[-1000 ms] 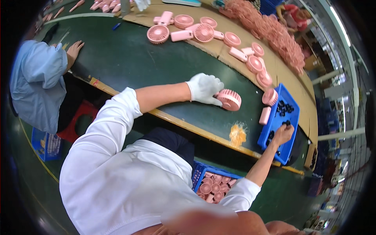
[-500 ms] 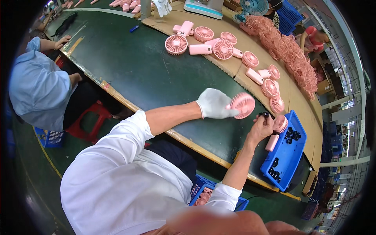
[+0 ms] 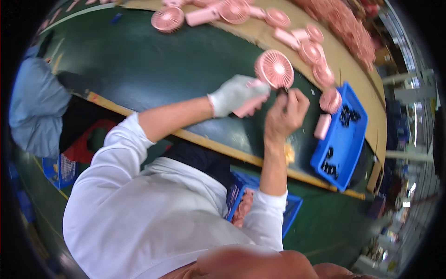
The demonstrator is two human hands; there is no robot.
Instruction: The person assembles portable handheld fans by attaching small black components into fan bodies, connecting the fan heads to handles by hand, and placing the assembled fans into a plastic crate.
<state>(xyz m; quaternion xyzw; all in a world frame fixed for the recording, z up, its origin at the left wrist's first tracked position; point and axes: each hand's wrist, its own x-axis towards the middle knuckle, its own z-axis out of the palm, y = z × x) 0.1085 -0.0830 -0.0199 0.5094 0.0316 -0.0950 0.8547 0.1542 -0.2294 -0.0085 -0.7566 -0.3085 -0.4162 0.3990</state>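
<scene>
A pink handheld fan (image 3: 275, 69) is gripped by its handle in my left hand (image 3: 238, 95), which wears a white glove. Its round grille faces up and its handle slants down toward me. My bare right hand (image 3: 289, 111) pinches a small black part (image 3: 282, 91) against the lower rim of the fan head; whether it is seated there I cannot tell. To the right, a blue tray (image 3: 341, 162) holds several loose black parts (image 3: 348, 116). Another pink fan (image 3: 330, 101) lies beside the tray, its handle near the tray's left wall.
Several pink fans (image 3: 234, 11) lie along the cardboard strip at the table's far side. Behind them is a heap of pink fan parts (image 3: 344, 28). A person in blue (image 3: 35, 107) sits at the left. Blue crates, one with pink parts (image 3: 244, 209), stand below the wooden table edge.
My view has shifted, so the far fans sit higher. The fan has turned from edge-tilted to grille up, and my right hand has brought the black part from near the tray to the fan.
</scene>
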